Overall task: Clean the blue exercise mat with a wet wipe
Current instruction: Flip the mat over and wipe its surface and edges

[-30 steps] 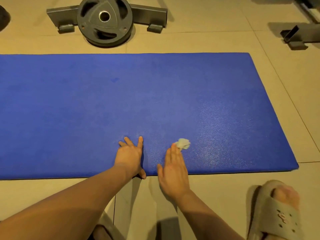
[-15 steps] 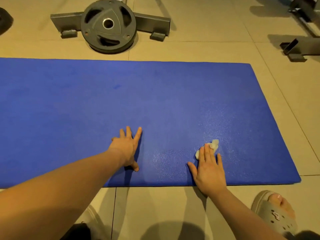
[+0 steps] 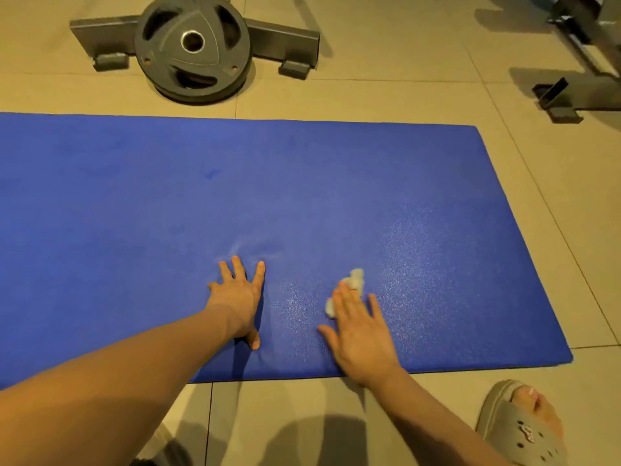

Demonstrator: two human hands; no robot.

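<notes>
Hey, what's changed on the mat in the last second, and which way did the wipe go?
The right hand, pressing the wet wipe under straight fingers, swept right across the blue mat, then came back toward the left hand. Nothing was picked up or let go. The left hand stayed flat on the mat, and the weight plate did not move.

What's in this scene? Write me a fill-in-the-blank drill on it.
The right hand presses a crumpled white ____ down.
The left hand rests flat on the blue ____.
The slipper stands on the tiled ____.
Missing words: wipe; mat; floor.
</notes>
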